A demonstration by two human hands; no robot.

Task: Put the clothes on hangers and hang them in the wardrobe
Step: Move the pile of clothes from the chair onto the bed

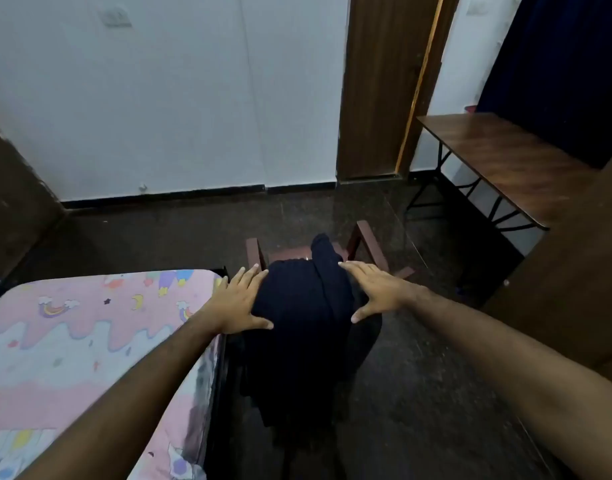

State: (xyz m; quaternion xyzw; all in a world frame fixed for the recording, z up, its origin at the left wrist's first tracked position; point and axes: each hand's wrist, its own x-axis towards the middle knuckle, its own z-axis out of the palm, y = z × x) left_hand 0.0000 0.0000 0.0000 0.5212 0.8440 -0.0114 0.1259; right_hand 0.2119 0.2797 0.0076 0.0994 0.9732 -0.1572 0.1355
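Left hand (237,301) and right hand (379,289), palms down, fingers spread wide, flat against dark clothes (297,327) draped over chair (361,237).

Clothes (299,327): draped over the back of the chair (365,237), hanging down toward the floor (418,393).
Left hand (237,303): flat on the clothes' left side.
Right hand (375,289): flat on their right side (fingers spread).
Bed (89,341): left of the chair, just beside it.
Table (498,161): right and farther back, against the wall (159,98).
Door (377,84): behind the chair, between wall and table.
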